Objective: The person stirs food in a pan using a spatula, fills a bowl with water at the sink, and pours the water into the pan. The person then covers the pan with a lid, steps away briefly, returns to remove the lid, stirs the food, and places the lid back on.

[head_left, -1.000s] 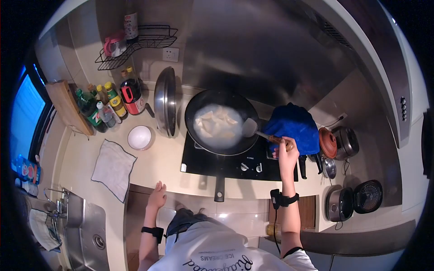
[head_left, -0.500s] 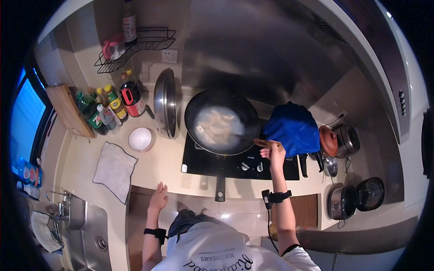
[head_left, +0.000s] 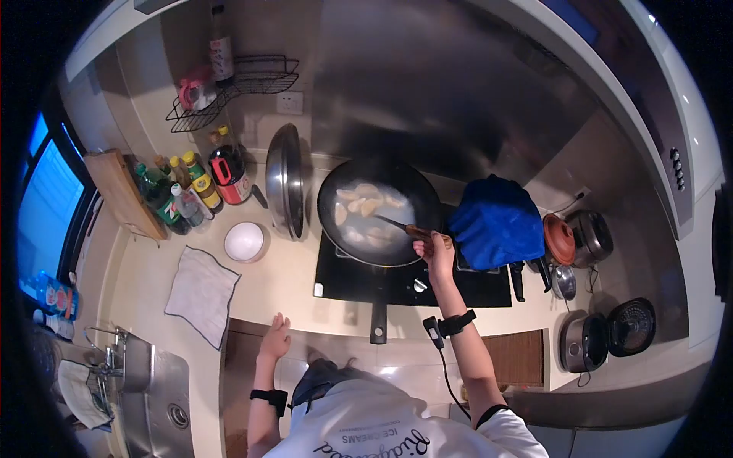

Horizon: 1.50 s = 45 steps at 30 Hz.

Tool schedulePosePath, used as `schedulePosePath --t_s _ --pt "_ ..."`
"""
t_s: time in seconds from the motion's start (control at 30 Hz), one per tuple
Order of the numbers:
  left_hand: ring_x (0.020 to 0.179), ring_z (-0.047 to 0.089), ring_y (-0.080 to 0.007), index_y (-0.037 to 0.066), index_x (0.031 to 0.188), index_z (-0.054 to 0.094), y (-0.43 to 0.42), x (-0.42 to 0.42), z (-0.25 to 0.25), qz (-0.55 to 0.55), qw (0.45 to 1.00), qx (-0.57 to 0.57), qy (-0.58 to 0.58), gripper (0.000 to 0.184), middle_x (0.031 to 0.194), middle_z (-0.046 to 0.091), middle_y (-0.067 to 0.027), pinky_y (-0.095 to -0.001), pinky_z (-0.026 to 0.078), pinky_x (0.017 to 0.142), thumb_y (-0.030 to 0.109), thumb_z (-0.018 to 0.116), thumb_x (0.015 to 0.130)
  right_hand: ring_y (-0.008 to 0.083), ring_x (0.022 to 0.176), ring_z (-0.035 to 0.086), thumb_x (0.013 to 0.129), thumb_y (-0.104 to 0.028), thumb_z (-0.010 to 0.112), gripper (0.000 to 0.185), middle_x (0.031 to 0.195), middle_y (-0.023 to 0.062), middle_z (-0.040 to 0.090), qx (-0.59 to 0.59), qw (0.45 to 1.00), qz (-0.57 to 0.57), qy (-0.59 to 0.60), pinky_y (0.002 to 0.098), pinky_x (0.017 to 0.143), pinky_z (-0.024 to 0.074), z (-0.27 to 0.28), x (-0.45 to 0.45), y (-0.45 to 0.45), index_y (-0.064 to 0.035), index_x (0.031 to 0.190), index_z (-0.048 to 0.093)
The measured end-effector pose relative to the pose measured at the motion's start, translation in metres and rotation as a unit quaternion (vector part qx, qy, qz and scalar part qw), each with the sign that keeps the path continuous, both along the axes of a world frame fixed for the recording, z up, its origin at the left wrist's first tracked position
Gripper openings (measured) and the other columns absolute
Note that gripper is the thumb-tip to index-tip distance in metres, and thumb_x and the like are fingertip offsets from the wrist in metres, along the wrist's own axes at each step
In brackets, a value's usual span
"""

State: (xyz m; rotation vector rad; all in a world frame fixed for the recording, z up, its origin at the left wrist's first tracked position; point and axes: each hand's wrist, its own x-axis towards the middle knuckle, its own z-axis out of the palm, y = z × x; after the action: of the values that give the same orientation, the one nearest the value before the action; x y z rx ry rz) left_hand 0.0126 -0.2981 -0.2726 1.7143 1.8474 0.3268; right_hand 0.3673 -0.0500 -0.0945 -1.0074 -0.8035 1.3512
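- Gripping the wooden handle of the spatula (head_left: 422, 232) with my right hand (head_left: 435, 253), fingers closed round it at the wok's right front rim.
- Spatula shaft slants left into the wok (head_left: 422, 200); its blade is hidden in cloudy liquid.
- Pale dumplings (head_left: 367, 206) lie in that liquid, left of and beyond my right hand.
- My left hand (head_left: 276, 338) is open, gripping nothing, fingers loosely spread, near the counter (head_left: 267, 291) front edge, left of the wok handle (head_left: 379, 317); can't tell if it touches the counter.
- Wok sits on the black cooktop (head_left: 458, 294), handle pointing toward me.
- Metal lid (head_left: 285, 183) stands on edge left of the wok.
- White bowl (head_left: 244, 242) sits left of the lid, with a pale dark-edged cloth (head_left: 201, 296) flat nearby.
- Bottles (head_left: 200, 183) cluster behind the bowl, beside a leaning wooden board (head_left: 126, 192).
- Blue cloth (head_left: 496, 225) drapes over something right of the wok; black handles poke out.
- Farther right: brown-red lid (head_left: 559, 240) and open-lidded cooker (head_left: 583, 343).
- Room: wire rack (head_left: 267, 75) on the wall, sink (head_left: 156, 393) lower left, window (head_left: 53, 200) far left.
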Motion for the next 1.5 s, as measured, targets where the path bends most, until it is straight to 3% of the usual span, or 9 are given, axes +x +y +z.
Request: schedulePosePath --t_s 0.17,0.63,0.77,0.87,1.1,1.17,1.27,1.37,1.5 --pt "0.129 0.020 -0.0324 0.001 0.129 0.032 -0.001 0.002 0.006 0.004 1.000 -0.005 -0.004 0.059 0.138 0.018 -0.0223 -0.0352 0.026 0.104 0.010 0.051 0.075 0.0218 0.055 0.059 0.084 -0.018 0.053 0.023 0.069 0.0148 0.058 -0.005 0.999 -0.020 0.035 0.0286 0.051 0.0504 0.006 -0.013 0.002 -0.0031 0.099 0.043" --pt "0.130 0.018 -0.0295 0.003 0.130 0.030 -0.001 -0.001 -0.004 -0.007 1.000 -0.009 0.012 0.058 0.141 0.016 -0.0181 -0.0362 0.028 0.102 0.012 0.050 0.076 0.0133 0.054 0.056 0.087 -0.011 0.049 0.018 0.070 0.0099 0.058 0.124 0.960 0.054 -0.244 0.0238 0.047 0.0472 0.088 0.025 -0.027 -0.0007 0.101 0.047" --pt "0.130 0.018 -0.0286 0.004 0.131 0.030 0.000 -0.001 -0.006 -0.008 1.000 -0.014 0.021 0.058 0.141 0.016 -0.0172 -0.0359 0.028 0.102 0.013 0.050 0.076 0.0153 0.061 0.058 0.083 -0.007 0.054 0.019 0.074 0.0100 0.060 0.168 0.904 0.127 -0.372 0.0243 0.054 0.0470 0.132 0.038 -0.053 -0.0024 0.101 0.054" --pt "0.130 0.018 -0.0283 0.004 0.131 0.030 -0.001 -0.002 -0.009 -0.015 0.999 -0.011 0.026 0.059 0.141 0.015 -0.0169 -0.0355 0.028 0.102 0.012 0.051 0.076 0.0237 0.067 0.059 0.076 -0.005 0.059 0.022 0.077 0.0140 0.060 0.373 0.722 0.168 -0.558 0.0290 0.059 0.0467 0.165 0.044 -0.068 -0.0043 0.098 0.057" --pt "0.130 0.018 -0.0313 0.003 0.130 0.030 0.000 -0.002 -0.002 -0.022 0.999 -0.021 0.013 0.059 0.140 0.015 -0.0209 -0.0348 0.026 0.104 0.014 0.051 0.077 0.0303 0.068 0.056 0.069 -0.003 0.062 0.026 0.073 0.0127 0.057 0.348 0.593 0.335 -0.644 0.0355 0.061 0.0456 0.203 0.030 -0.110 -0.0044 0.094 0.060" --pt "0.130 0.016 -0.0324 0.003 0.130 0.030 0.001 -0.002 0.000 -0.022 0.999 -0.025 0.007 0.058 0.140 0.013 -0.0221 -0.0351 0.025 0.104 0.014 0.050 0.077 0.0301 0.067 0.057 0.067 -0.005 0.061 0.028 0.071 0.0119 0.056 0.360 0.596 0.339 -0.632 0.0368 0.059 0.0463 0.204 0.021 -0.117 -0.0068 0.095 0.059" --pt "0.126 0.029 -0.0292 0.002 0.128 0.033 0.002 0.008 0.014 -0.026 0.995 -0.050 0.078 0.052 0.134 0.031 -0.0204 -0.0331 0.029 0.101 0.017 0.049 0.080 0.0302 0.068 0.058 0.066 -0.007 0.058 0.031 0.072 0.0123 0.057 0.356 0.595 0.349 -0.631 0.0381 0.060 0.0480 0.194 0.014 -0.120 -0.0087 0.097 0.059" --pt "0.114 0.045 -0.0235 0.000 0.124 0.040 0.027 0.037 0.077 -0.073 0.966 -0.126 -0.215 0.046 0.119 0.051 -0.0165 -0.0292 0.034 0.095 0.025 0.048 0.086 0.0304 0.068 0.058 0.066 -0.006 0.058 0.032 0.074 0.0129 0.058 0.381 0.622 0.338 -0.594 0.0383 0.059 0.0476 0.170 0.008 -0.120 -0.0065 0.098 0.058" --pt "0.104 0.051 -0.0156 -0.002 0.122 0.042 0.063 0.077 0.093 -0.160 0.903 -0.128 -0.377 0.046 0.107 0.059 -0.0089 -0.0265 0.037 0.089 0.032 0.043 0.091 0.0320 0.068 0.058 0.065 -0.004 0.059 0.035 0.076 0.0151 0.058 0.366 0.662 0.316 -0.573 0.0389 0.061 0.0468 0.149 -0.008 -0.119 -0.0032 0.099 0.056"
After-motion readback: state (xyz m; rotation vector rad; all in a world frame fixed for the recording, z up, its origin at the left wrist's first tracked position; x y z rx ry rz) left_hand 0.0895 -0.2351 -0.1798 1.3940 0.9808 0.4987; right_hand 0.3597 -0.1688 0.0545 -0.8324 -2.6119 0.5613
